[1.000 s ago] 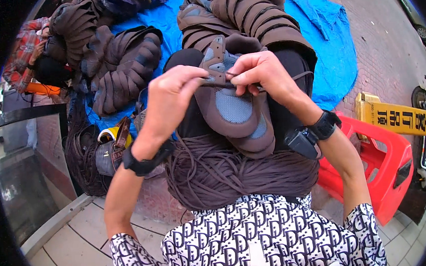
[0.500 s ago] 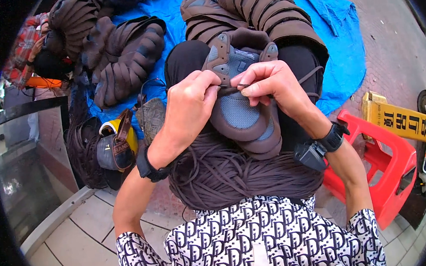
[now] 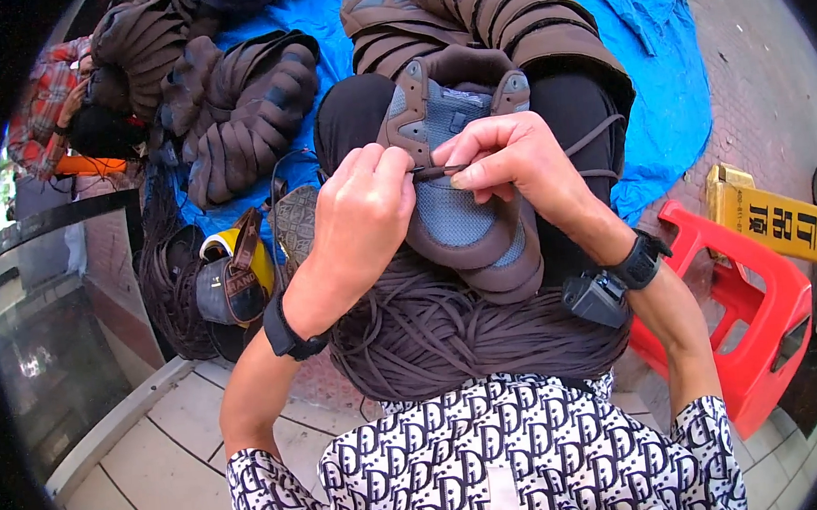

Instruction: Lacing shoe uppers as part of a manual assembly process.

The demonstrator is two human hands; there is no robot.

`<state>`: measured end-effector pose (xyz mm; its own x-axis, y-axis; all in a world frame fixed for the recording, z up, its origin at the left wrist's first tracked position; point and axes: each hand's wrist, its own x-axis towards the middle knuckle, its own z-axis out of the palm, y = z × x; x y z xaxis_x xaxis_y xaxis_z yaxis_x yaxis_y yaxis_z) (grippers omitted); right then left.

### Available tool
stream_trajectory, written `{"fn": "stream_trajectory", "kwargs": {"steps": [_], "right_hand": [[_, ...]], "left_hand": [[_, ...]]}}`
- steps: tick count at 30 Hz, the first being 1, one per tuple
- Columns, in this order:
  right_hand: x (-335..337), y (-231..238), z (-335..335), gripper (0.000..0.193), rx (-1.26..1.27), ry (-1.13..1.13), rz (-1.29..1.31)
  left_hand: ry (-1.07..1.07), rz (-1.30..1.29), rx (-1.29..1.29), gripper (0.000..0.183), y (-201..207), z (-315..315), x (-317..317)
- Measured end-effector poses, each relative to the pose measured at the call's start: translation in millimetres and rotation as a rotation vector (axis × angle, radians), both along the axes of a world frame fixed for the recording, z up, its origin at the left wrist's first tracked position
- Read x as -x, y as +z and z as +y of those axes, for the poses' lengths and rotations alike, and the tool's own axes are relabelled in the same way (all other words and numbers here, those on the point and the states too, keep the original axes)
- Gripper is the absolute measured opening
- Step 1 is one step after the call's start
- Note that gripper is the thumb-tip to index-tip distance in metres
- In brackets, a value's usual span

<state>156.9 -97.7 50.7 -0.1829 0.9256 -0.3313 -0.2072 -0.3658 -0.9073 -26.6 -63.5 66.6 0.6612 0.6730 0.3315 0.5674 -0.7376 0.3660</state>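
A brown shoe upper (image 3: 456, 216) with a grey-blue mesh toe rests on my lap, toe toward me, over a second upper (image 3: 515, 281). Across its throat, a short stretch of dark brown shoelace (image 3: 435, 172) spans the gap between my hands. My left hand (image 3: 365, 211) is closed in a fist around one end, fingertips turned out of sight. With thumb and index finger, my right hand (image 3: 506, 158) pinches the other end, just above the mesh. A thick bundle of brown laces (image 3: 471, 341) lies across my lap below the uppers.
Stacked uppers (image 3: 515, 15) lie ahead on a blue tarp (image 3: 655, 58), with more stacks (image 3: 252, 114) to the left. A red plastic stool (image 3: 740, 326) and a yellow sign (image 3: 775, 215) stand right. At far left, a person in a plaid sleeve (image 3: 43, 115) handles uppers.
My left hand has turned into a tighter fist and shifted slightly left. The lace between my hands now shows as a straighter, longer stretch; my right hand keeps its pinch.
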Motion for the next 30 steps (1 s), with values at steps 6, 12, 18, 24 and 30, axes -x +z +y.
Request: {"fn": "stream_trajectory", "kwargs": {"steps": [6, 12, 18, 24, 30], "right_hand": [[3.2, -0.1, -1.6, 0.01, -0.028, -0.019, 0.01], [1.6, -7.0, 5.5, 0.008, -0.016, -0.013, 0.009], [-2.0, -17.2, 14.1, 0.005, 0.059, -0.01, 0.093], [-12.3, -20.6, 17.6, 0.003, -0.065, 0.067, -0.047], [-3.6, -39.9, 12.0, 0.01, -0.648, 0.004, -0.752]], "left_hand": [[0.029, -0.048, 0.021, 0.013, 1.2, -4.5, -3.3], [-0.105, 0.234, -0.197, 0.016, -8.7, -2.2, -7.7], [-0.112, 0.167, -0.276, 0.031, -28.6, 3.5, -9.2], [-0.222, 0.474, -0.301, 0.031, -25.9, 18.6, -10.3], [-0.197, 0.72, -0.404, 0.009, -22.4, 18.5, -22.5]]}}
